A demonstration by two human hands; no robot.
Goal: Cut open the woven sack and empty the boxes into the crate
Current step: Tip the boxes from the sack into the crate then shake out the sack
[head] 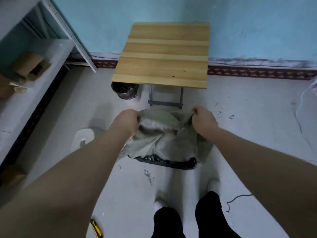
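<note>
Status: we're in the emptying step, and the cut looks done.

Our left hand (127,120) and right hand (203,120) each grip a bunched corner of the woven sack (159,134). Fingers are curled tight round the fabric, with the hands apart at centre frame. The sack hangs between them, slack and crumpled, its lower edge draped over the dark crate (168,163) on the floor just below centre. Only the crate's near rim shows; the rest is under fabric.

Our read:
- The yellow utility knife (97,229) lies on the floor at lower left, out of hand, so cutting is likely finished.
- The sack looks limp, not bulging, so most of the load has probably dropped.
- No boxes are plainly visible. There are a few pale bits at the crate's rim, too small to call.
- We can't tell whether anything is hung up inside.

Left to do, as we judge it: shake out, lift the sack clear, check the crate, put the sack aside.

Around us: a wooden counter (163,54) at upper centre against the wall, a dark bin (125,91) by its leg, and a shelf (42,54) at upper left holding a cardboard box (31,65).
</note>
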